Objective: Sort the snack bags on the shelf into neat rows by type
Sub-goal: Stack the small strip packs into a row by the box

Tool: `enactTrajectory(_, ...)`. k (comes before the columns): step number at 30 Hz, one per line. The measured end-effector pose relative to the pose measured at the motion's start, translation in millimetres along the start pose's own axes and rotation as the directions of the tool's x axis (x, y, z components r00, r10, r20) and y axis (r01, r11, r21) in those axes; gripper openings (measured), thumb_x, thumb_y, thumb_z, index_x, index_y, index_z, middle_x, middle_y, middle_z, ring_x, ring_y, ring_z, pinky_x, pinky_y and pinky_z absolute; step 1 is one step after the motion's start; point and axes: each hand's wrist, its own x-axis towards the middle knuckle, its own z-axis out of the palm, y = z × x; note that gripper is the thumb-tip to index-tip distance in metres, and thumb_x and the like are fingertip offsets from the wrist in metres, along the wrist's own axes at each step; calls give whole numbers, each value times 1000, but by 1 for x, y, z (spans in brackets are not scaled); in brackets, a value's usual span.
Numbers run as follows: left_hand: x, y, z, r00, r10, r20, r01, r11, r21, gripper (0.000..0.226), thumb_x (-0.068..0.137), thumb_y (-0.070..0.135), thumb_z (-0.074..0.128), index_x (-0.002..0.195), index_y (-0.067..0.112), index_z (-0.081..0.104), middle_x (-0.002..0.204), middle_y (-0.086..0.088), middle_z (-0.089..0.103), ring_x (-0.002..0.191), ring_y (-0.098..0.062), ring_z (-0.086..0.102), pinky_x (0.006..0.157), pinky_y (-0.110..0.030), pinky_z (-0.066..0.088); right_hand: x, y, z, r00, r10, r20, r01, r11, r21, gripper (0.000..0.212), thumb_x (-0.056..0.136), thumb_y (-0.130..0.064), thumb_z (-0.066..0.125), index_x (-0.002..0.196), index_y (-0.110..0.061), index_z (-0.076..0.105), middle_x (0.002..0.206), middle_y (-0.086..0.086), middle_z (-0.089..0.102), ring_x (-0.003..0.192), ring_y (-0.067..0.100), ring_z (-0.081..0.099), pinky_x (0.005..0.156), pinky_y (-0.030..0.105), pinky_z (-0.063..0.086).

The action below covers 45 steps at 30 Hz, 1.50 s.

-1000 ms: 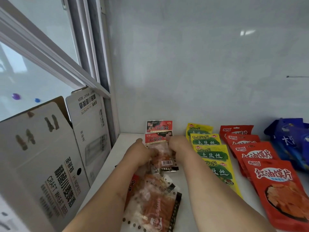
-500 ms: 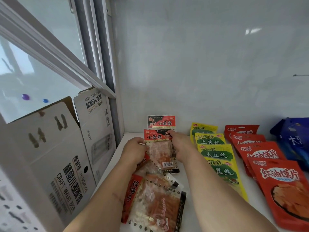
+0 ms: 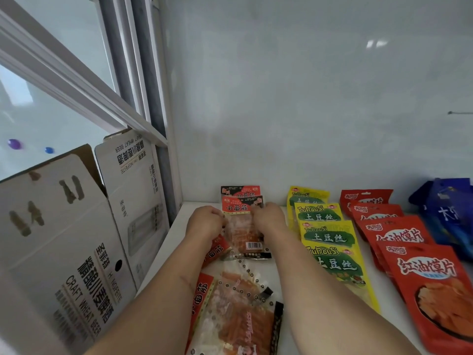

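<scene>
Far left there's an open white cardboard beer box [image 3: 76,239] standing just off the white shelf [image 3: 176,231]. Next comes the clear-and-red gluten strip bags row: I count four or so, overlapping toward the back wall. The left hand [image 3: 204,222] and right hand [image 3: 267,217] both pinch the sides of the held gluten bag [image 3: 244,226], second from the back. Then four yellow-green potato shred bags [image 3: 330,252], four red chip bags [image 3: 409,252], and blue bags [image 3: 450,208] at the right edge. Bare shelf strips run between rows.
</scene>
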Motion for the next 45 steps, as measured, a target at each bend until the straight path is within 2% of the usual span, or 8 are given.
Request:
enactTrajectory(6,7,2,5,995,97,-2,-96,983,156,12,86,13,65,75,18,68,88,-8,72,86,-26,66,82,-43,57,7,2,4,998,-25,-55,20,995,-96,26,98,-23,54,113,-3,61,114,18,67,105,35,62,73,30,42)
enactTrajectory(9,8,2,2,985,169,-29,-155,952,266,15,92,25,59,97,16,70,104,-4,71,90,-20,62,75,-33,49,5,0,6,996,-32,-79,22,992,-125,29,96,-25,55,116,-4,56,118,18,65,107,35,61,74,30,41)
enactTrajectory(14,-5,6,-11,952,297,-77,-247,891,382,33,98,34,52,126,18,62,126,-5,65,112,-26,59,79,-30,42,-16,-2,3,980,-142,-138,93,947,-307,50,96,-32,54,134,-2,45,137,22,48,126,40,46,99,41,40)
enactTrajectory(22,-65,-5,-39,893,441,-92,-338,790,511,36,99,39,49,127,18,61,127,-5,64,108,-25,60,76,-32,44,-84,9,-23,951,-310,-7,260,809,-528,39,97,-39,46,126,-16,58,127,11,60,118,32,54,93,38,45)
enactTrajectory(28,-132,-32,-56,887,436,-151,-263,746,612,40,101,43,43,134,21,53,133,-4,56,110,-27,61,81,-36,51,-130,28,-25,939,-317,132,335,760,-557,44,100,-49,41,124,-17,59,121,7,65,110,29,61,81,36,48)
enactTrajectory(34,-200,-48,-66,885,409,-220,-152,702,696,46,99,59,35,113,19,52,86,-4,69,79,-30,67,61,-32,50,-159,44,-19,927,-350,133,361,743,-564,59,99,-58,35,140,-17,49,137,9,54,125,31,50,94,39,44)
enactTrajectory(38,-222,-61,-61,935,304,-185,-79,685,724,61,94,70,29,115,16,46,94,-9,71,88,-35,68,64,-36,47,-170,53,-15,934,-349,78,334,774,-538,58,99,-57,37,136,-15,52,133,10,56,121,31,52,93,39,44)
enactTrajectory(45,-229,-72,-46,952,211,-221,-93,889,449,83,95,59,45,152,12,8,96,-8,71,88,-32,67,70,-41,53,-176,56,-19,955,-295,-10,275,902,-332,53,98,-50,47,136,-13,52,132,9,58,121,31,55,93,39,46)
